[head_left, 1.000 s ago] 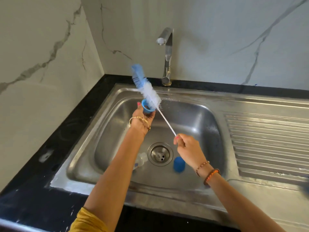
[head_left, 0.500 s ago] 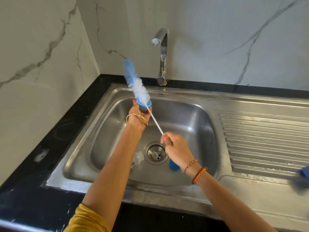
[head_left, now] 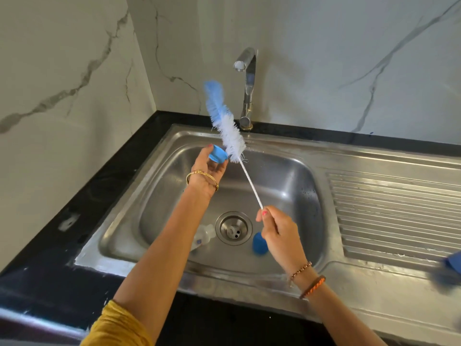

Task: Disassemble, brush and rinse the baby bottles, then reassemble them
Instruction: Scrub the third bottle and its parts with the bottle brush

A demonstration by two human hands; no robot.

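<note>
Blue bottle collar: pinched in your left hand above sink. Your right hand grips bottle brush by wire stem; bristles just right of collar, touching rim. Brush axis slants up-left. Clear bottle, blue cap lie beside drain.

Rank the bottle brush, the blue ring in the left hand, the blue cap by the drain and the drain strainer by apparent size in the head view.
1. Bottle brush, by far the longest.
2. Drain strainer.
3. Blue ring and blue cap: they look about alike, and the ring is raised nearer the camera while the right hand partly hides the cap, so I won't rank them.
</note>
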